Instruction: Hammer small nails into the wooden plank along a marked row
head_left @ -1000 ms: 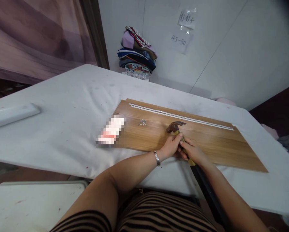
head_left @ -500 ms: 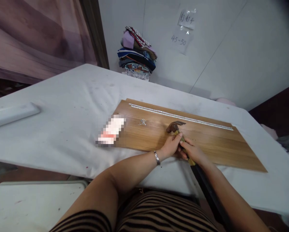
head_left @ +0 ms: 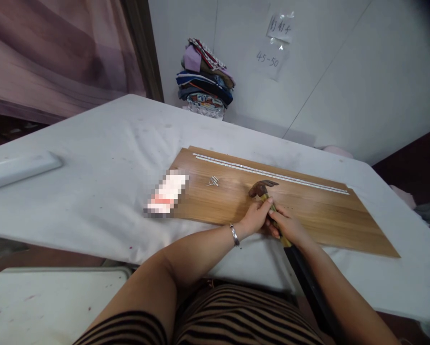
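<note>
A claw hammer [head_left: 301,270] with a rusty head and a yellow and black handle slants across the near edge of the wooden board [head_left: 330,215]. Both hands grip its handle just below the head. My left hand [head_left: 255,218] is closed round the upper handle, with a silver bracelet on that wrist. Against it, my right hand [head_left: 288,224] is closed on the same handle from the right. Several loose nails [head_left: 212,181] lie in a small heap on the board, left of the hammer head. Two white measuring strips [head_left: 268,173] run along the board's far side.
A blurred-out flat object [head_left: 167,191] rests over the board's left end. White cloth covers the table [head_left: 103,153], with a pale roll [head_left: 20,170] at far left. Folded clothes [head_left: 205,79] are stacked by the wall. A white stool-like surface [head_left: 52,302] stands at lower left.
The view has shifted very slightly. Both hands keep their hold on the hammer, and the nails and board lie as before.
</note>
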Action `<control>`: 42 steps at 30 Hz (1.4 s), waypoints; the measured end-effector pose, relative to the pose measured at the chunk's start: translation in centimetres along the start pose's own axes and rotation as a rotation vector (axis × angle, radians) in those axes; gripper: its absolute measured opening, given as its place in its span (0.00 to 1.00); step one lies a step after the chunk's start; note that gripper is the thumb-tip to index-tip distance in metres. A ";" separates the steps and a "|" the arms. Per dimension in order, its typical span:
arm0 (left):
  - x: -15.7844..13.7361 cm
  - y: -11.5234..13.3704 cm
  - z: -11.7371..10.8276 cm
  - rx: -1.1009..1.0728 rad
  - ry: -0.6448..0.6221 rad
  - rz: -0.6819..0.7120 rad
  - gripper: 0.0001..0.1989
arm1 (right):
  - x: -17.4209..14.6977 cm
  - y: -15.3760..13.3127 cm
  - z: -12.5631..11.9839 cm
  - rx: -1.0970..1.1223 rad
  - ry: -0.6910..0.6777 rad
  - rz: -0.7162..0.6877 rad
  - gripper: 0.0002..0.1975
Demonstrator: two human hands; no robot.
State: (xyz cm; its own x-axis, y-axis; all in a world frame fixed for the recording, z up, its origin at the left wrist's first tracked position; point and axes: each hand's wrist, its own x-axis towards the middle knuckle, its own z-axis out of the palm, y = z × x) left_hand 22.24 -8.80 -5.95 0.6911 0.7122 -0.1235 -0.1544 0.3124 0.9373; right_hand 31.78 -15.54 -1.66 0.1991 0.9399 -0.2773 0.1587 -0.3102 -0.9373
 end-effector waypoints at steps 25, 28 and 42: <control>0.0 0.5 0.0 -0.003 -0.005 -0.017 0.28 | 0.1 0.2 -0.1 0.012 -0.011 -0.002 0.16; 0.0 0.2 0.0 -0.010 -0.009 -0.013 0.27 | 0.0 0.3 0.1 0.008 0.001 -0.017 0.16; -0.1 0.3 0.1 0.002 0.001 0.004 0.27 | -0.1 0.4 -0.1 0.008 0.002 -0.015 0.15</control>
State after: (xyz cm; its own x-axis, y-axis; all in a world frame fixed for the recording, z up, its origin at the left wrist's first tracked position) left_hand 22.18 -8.85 -5.58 0.6897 0.7140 -0.1204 -0.1554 0.3084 0.9385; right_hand 31.91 -15.75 -1.99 0.1984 0.9442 -0.2631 0.1544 -0.2951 -0.9429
